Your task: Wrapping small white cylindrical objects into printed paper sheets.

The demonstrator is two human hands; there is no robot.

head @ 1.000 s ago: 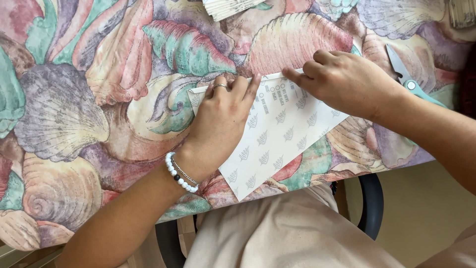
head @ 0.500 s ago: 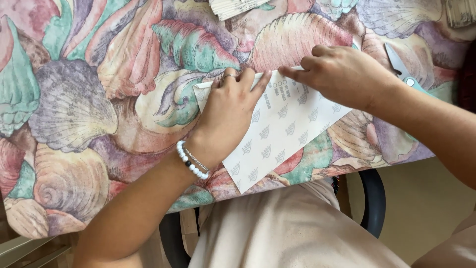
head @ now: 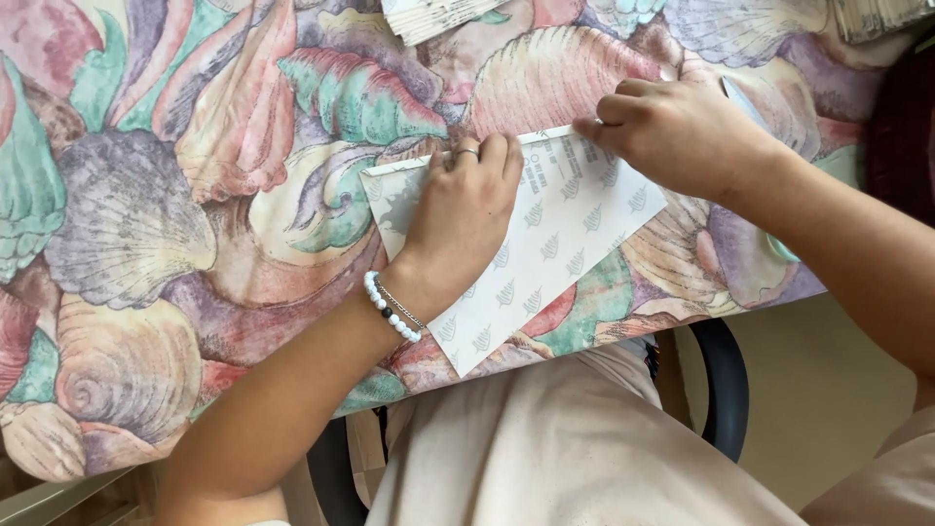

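Left hand (head: 463,209), ringed and with a bead bracelet (head: 392,307) at the wrist, spread flat and palm-down on a white sheet of paper (head: 545,248) patterned with small grey leaf marks; fingers together, pressing along the sheet's upper folded edge, not gripping. Right hand (head: 677,131) curled at the same edge further right, fingertips (head: 592,127) pinching or pressing the paper's top corner; fingers bent, knuckles up; whether closed around the paper or only pushing on it, cannot tell. Sheet lying tilted on the desk (head: 146,224), lower corner jutting past the near desk edge above the lap. Desk draped in a cloth printed with large seashells in pink, teal and mauve. At the far edge, top centre, a stack of pale papers (head: 433,15), cut off by the frame; another pale stack (head: 877,15) at the top right corner, also cut off. Below the desk, beige trousers (head: 565,448) and the black rim of a chair (head: 726,390). No containers in view.
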